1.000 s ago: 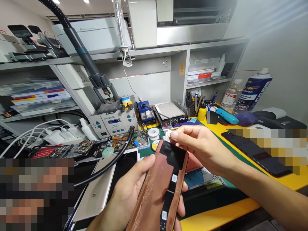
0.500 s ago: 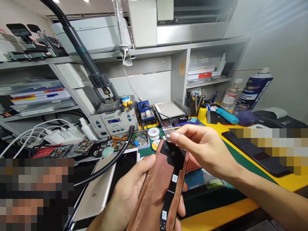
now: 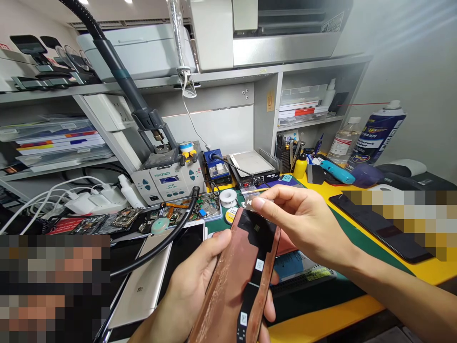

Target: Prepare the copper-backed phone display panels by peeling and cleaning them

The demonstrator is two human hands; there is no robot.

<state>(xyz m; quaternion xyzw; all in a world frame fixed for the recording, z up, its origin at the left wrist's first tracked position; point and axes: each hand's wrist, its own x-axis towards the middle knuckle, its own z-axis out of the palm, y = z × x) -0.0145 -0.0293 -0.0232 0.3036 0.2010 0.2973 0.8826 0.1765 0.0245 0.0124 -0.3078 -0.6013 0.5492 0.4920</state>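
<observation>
A flat, copper-coloured panel [image 3: 232, 267] is held aslant in the left hand [image 3: 193, 271]; the thumb is pressed on one long edge and the other fingers are wrapped behind to the opposite edge. Its surface is dull, with wrinkled, glossy streaks along the thumb side. A smooth black area at its top end is continued by a dark ribbon [image 3: 250, 290] bearing small white labels, nearer the curled fingertips.

By the right hand [image 3: 303, 216], a thin, silvery notched piece [image 3: 249, 202] is pinched between thumb and forefinger at the panel's top edge; whether the two touch cannot be told, and much of the piece is covered by the fingers.

Beneath the right fingers, a reddish sheet [image 3: 287, 241] and a blue object [image 3: 285, 267] are partly hidden. Just beyond the pinching fingertips, a white spool [image 3: 227, 198] is seen. To the left of the left thumb, a gold phone [image 3: 139, 290] is crossed by a curved black hose [image 3: 164, 250]. Well right of the right fingers, a glossy black phone [image 3: 378, 228] is laid.
</observation>
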